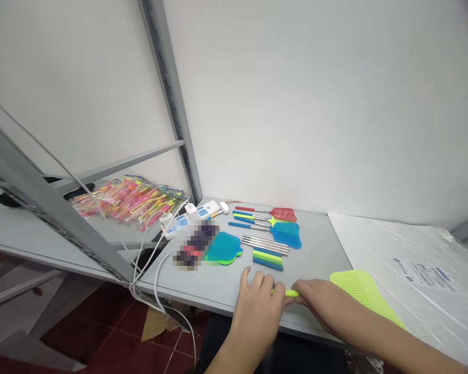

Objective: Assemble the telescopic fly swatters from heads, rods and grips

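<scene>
Left hand, right hand both pinch slim lime-green tube; red mesh paddle swatter looks complete; silver metal rods lie unfitted.

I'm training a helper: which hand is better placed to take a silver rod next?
Left hand, probably: it lies nearer the silver rods, with the right hand farther off. Both hold a green handle.

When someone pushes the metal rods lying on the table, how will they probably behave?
The metal rods may roll, as they look slim and round and lie loose on a flat table. They will probably stay stiff, since each lies straight. Their shiny surface suggests they could feel slightly slippery.
</scene>
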`<state>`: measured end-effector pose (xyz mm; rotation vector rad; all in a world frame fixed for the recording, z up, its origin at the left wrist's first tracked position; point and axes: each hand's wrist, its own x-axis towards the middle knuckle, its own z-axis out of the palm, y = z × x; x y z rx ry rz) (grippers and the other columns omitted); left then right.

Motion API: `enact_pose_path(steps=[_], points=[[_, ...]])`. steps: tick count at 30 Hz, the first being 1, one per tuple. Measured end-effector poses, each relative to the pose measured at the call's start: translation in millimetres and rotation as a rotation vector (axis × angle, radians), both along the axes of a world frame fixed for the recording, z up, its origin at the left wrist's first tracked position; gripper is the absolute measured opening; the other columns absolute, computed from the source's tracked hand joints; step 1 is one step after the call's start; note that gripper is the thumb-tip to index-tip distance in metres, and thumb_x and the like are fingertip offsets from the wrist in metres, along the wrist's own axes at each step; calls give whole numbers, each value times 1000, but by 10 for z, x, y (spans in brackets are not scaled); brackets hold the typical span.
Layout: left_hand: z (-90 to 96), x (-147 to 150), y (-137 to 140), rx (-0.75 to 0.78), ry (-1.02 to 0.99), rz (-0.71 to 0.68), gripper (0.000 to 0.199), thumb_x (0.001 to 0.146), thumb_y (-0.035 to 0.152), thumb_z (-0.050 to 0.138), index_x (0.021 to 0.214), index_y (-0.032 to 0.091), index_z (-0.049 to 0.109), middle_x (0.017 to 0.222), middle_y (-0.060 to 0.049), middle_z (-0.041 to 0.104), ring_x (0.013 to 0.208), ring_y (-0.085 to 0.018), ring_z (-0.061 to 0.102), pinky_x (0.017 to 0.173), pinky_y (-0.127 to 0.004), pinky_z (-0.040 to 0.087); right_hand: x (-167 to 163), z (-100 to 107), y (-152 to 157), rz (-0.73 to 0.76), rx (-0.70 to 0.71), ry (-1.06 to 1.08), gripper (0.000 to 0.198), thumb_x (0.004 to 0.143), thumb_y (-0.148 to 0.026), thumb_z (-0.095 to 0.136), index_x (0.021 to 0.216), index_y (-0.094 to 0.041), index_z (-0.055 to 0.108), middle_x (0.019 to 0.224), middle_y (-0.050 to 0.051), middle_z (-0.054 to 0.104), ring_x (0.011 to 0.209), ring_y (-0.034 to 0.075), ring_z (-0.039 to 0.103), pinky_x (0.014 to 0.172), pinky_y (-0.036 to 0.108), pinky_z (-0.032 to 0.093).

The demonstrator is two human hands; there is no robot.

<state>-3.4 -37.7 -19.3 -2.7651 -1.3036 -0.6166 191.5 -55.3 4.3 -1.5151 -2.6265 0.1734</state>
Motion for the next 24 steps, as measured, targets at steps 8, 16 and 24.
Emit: enact_pose_path(steps=[8, 16, 24], points=[[130, -152, -151, -380, 95, -100, 39, 100, 45, 29, 89, 19, 56, 69, -6, 63, 64, -23, 60, 62, -32, 41, -52, -56, -170, 224, 280, -266, 14, 94, -14, 44, 82, -20, 48, 69, 1, 61, 56, 18, 55, 54, 31, 21], [161, -29, -305, -809, -27, -345, 51, 99, 53, 11, 79, 21, 45, 68, 2, 50, 57, -13, 49, 56, -24, 41, 222, 101, -377, 409, 386, -419, 23, 97, -17, 37, 80, -18, 52, 69, 2, 58, 56, 15, 44, 61, 33, 23], [83, 261, -444, -882, -29, -383, 65, 94, 61, -6, 79, 22, 44, 60, 7, 36, 40, -8, 30, 44, -22, 38, 555, 122, -415, 455, 318, -400, 29, 100, -25, 34, 81, -18, 54, 72, 2, 59, 61, 15, 45, 64, 32, 25]])
